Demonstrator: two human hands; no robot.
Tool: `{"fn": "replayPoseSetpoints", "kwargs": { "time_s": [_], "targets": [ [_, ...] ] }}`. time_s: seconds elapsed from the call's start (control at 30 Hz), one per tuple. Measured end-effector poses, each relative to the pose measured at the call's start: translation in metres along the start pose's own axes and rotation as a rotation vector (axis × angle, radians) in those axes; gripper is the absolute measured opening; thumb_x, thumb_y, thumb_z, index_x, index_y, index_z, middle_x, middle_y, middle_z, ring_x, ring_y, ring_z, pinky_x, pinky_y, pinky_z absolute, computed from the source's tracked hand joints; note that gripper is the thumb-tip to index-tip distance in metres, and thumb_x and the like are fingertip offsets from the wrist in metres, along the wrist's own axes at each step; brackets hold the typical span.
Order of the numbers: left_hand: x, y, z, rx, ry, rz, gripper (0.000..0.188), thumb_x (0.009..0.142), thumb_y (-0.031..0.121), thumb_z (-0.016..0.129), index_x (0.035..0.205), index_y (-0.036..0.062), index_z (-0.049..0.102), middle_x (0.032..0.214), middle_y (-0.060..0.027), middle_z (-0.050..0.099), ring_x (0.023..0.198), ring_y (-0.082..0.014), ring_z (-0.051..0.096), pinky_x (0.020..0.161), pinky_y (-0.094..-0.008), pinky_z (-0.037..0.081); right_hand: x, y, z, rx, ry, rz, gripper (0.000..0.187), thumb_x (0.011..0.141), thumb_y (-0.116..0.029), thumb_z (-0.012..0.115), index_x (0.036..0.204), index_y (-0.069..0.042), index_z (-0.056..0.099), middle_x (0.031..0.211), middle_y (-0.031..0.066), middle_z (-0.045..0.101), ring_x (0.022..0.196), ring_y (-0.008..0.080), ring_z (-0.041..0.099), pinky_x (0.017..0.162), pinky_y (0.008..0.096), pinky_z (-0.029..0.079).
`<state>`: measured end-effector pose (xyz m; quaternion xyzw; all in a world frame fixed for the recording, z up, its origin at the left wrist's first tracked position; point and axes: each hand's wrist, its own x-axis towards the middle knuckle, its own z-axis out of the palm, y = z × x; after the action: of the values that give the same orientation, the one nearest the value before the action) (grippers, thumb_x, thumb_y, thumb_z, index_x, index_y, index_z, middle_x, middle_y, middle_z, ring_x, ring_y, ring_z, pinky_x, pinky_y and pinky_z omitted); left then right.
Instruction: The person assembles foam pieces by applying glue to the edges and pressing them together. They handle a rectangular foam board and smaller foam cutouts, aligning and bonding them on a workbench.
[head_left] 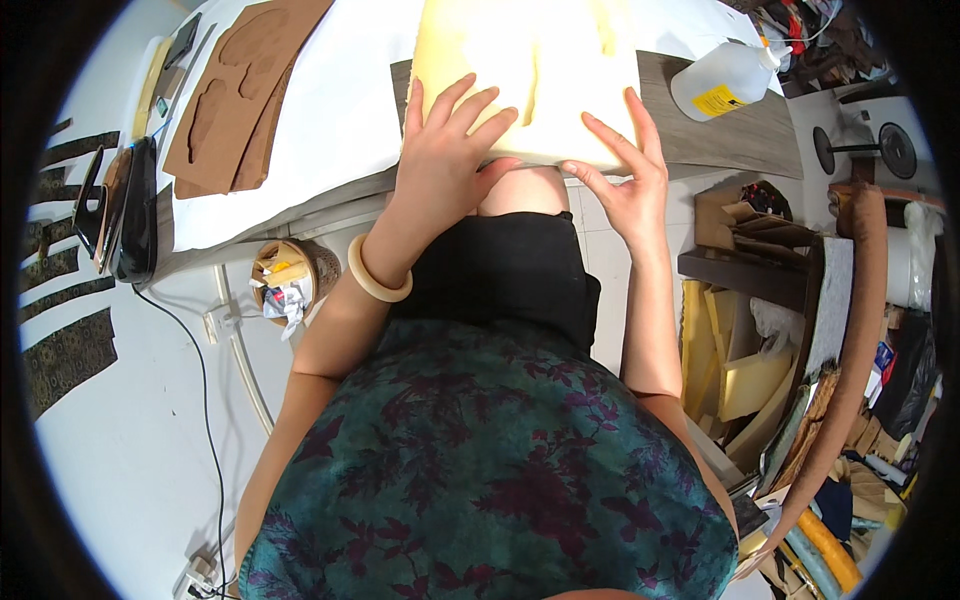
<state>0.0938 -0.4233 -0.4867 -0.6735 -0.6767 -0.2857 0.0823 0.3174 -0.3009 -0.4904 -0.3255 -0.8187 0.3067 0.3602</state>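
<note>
A thick pale yellow slab that looks like foam [500, 60] lies on the table, its near edge jutting out over my lap. Two long grooves run in its top; glare washes out much of the surface. My left hand [455, 140] rests on its near left part, fingers spread flat and thumb along the near edge. A cream bangle [372, 270] circles my left wrist. At the near right corner my right hand [632, 165] touches the slab, fingers stretched apart on the top and right side, thumb at the near edge. The slab's underside is hidden.
Brown card templates [235, 110] with cut-out shapes lie on white sheeting at the left. A translucent squeeze bottle [715, 85] stands at the right. Below the table are a waste basket [318, 270] and, at the right, a shelf [735, 265] with foam offcuts. A black cable [205, 380] trails at the left.
</note>
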Motion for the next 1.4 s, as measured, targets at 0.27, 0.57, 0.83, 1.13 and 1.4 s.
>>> {"fn": "replayPoseSetpoints", "kwargs": {
  "time_s": [0.27, 0.57, 0.83, 1.13, 1.4],
  "targets": [
    [0.0, 0.002, 0.009, -0.016, 0.032, -0.016, 0.062, 0.077, 0.029, 0.093, 0.134, 0.0167, 0.073, 0.142, -0.0059, 0.068, 0.146, -0.0335, 0.052, 0.126, -0.0666, 0.026, -0.004, -0.002, 0.009, -0.024, 0.028, -0.002, 0.057, 0.077, -0.025, 0.097, 0.131, -0.021, 0.08, 0.169, 0.0208, 0.04, 0.157, 0.0413, 0.039, 0.123, 0.0534, 0.042],
    [-0.011, 0.001, -0.041, -0.184, 0.261, -0.204, 0.08, 0.079, 0.024, 0.095, 0.148, 0.0058, 0.059, 0.153, -0.0272, 0.053, 0.142, -0.0416, 0.054, 0.118, -0.0576, 0.043, -0.001, -0.03, 0.001, -0.327, 0.125, -0.127, 0.083, 0.071, -0.043, 0.099, 0.142, -0.011, 0.069, 0.168, 0.0256, 0.039, 0.156, 0.0538, 0.031, 0.123, 0.0648, 0.035],
    [-0.047, 0.014, -0.018, -0.496, 0.235, -0.502, 0.08, 0.085, -0.004, 0.075, 0.157, -0.0008, 0.04, 0.146, -0.0191, 0.057, 0.14, -0.0286, 0.057, 0.115, -0.0413, 0.049, 0.0, -0.021, 0.016, -0.103, 0.141, 0.217, 0.085, 0.088, -0.04, 0.09, 0.152, 0.003, 0.054, 0.161, 0.0325, 0.045, 0.147, 0.0454, 0.05, 0.119, 0.0514, 0.044],
    [-0.015, -0.013, -0.039, -0.704, 0.418, -0.347, 0.06, 0.085, 0.0, 0.079, 0.14, -0.0053, 0.057, 0.135, -0.021, 0.066, 0.127, -0.0278, 0.065, 0.106, -0.0363, 0.051, -0.006, -0.059, 0.012, 0.022, 0.25, 0.177, 0.063, 0.096, -0.018, 0.082, 0.151, 0.001, 0.056, 0.158, 0.0267, 0.048, 0.143, 0.0376, 0.053, 0.118, 0.0467, 0.044],
    [-0.015, -0.08, -0.068, -0.674, 0.558, -0.75, 0.059, 0.106, 0.027, 0.067, 0.152, -0.0054, 0.049, 0.152, -0.0254, 0.054, 0.146, -0.0336, 0.049, 0.122, -0.0433, 0.038, 0.004, -0.056, 0.008, -0.065, 0.181, 0.21, 0.063, 0.102, -0.034, 0.076, 0.147, 0.006, 0.056, 0.141, 0.027, 0.064, 0.134, 0.0377, 0.062, 0.115, 0.0474, 0.047]
  ]
}}
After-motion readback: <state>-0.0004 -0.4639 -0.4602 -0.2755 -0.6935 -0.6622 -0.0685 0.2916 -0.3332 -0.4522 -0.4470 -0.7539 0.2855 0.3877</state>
